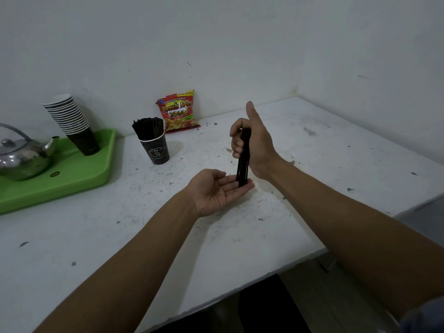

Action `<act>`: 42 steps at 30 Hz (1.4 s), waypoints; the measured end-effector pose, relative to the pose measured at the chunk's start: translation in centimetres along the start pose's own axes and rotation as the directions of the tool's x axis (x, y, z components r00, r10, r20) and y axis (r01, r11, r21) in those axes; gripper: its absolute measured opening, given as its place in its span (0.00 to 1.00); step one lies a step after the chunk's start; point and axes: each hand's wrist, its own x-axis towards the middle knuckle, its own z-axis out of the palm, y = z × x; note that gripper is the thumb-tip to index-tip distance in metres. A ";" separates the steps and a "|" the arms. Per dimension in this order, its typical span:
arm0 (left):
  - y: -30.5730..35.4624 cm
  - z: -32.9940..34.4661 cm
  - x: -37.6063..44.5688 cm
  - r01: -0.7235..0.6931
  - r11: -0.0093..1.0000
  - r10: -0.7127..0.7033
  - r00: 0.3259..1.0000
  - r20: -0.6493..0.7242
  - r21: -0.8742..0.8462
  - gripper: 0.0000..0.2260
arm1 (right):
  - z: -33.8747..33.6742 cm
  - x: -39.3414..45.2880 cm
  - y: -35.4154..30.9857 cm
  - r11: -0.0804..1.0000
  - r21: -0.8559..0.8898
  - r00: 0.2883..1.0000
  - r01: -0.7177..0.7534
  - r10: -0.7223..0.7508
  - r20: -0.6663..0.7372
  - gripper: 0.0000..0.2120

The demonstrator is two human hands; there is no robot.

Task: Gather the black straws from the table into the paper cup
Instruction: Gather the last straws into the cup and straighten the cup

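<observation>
Right hand (249, 143) is clamped around a bundle of black straws (243, 162), fingers curled round the upper part, thumb sticking up; bundle is held upright above the tabletop (336, 145). Left hand (217, 191) sits palm up under it, fingers straight and relaxed, and the bottom ends of the bundle touch its fingers. Count in the bundle not readable, straws overlap. Paper cup (155, 150), dark with a light logo, stands on the tabletop up and left of both hands, well apart from them, and already has a dense batch of more black straws (147, 128) standing in it, tops fanned out over the rim. Just behind the cup, against the wall, a red snack bag (177, 110) printed "French Fries" stands upright. Far left: green tray (79, 179) on the tabletop carrying a tilted stack of cups (72, 123), rims up, dark bottom cup on the tray, plus a shiny metal teapot (22, 157) at the frame edge, spout pointing toward the stack. Tabletop is white, scuffed, with dark specks all over. Both forearms come in from the bottom of the view, bare; a bit of blue sleeve (422, 318) shows at bottom right.
</observation>
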 end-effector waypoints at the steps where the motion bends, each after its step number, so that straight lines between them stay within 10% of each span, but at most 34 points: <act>1: 0.0 -0.1 0.0 0.002 1.000 -0.002 1.000 -0.002 0.000 0.20 | 0.1 0.1 0.1 1.000 -0.002 1.000 0.002 -0.003 -0.003 0.30; 17: 4.7 -4.2 -1.4 -0.094 0.980 0.128 0.973 -0.192 0.178 0.20 | 4.3 3.5 1.5 0.989 -0.133 0.996 0.065 -0.072 -0.043 0.25; 24: 11.0 -10.5 -1.7 -0.242 0.743 0.603 0.646 -0.468 0.623 0.19 | 10.7 8.6 3.1 0.973 -0.167 0.985 0.158 -0.167 -0.047 0.25; 27: 13.2 -12.6 -1.4 -0.212 0.579 0.749 0.520 -0.410 0.787 0.34 | 13.2 11.2 3.6 0.963 -0.199 0.977 0.183 -0.201 -0.076 0.24; 32: 16.0 -14.8 0.5 -0.235 0.371 0.834 0.509 -0.212 0.898 0.45 | 16.4 14.8 3.7 0.961 -0.172 0.963 0.217 -0.240 -0.125 0.24; 42: 17.1 -16.0 3.4 -0.433 0.240 0.836 0.547 0.042 0.869 0.28 | 18.4 17.9 5.4 0.961 -0.173 0.960 0.217 -0.242 -0.137 0.24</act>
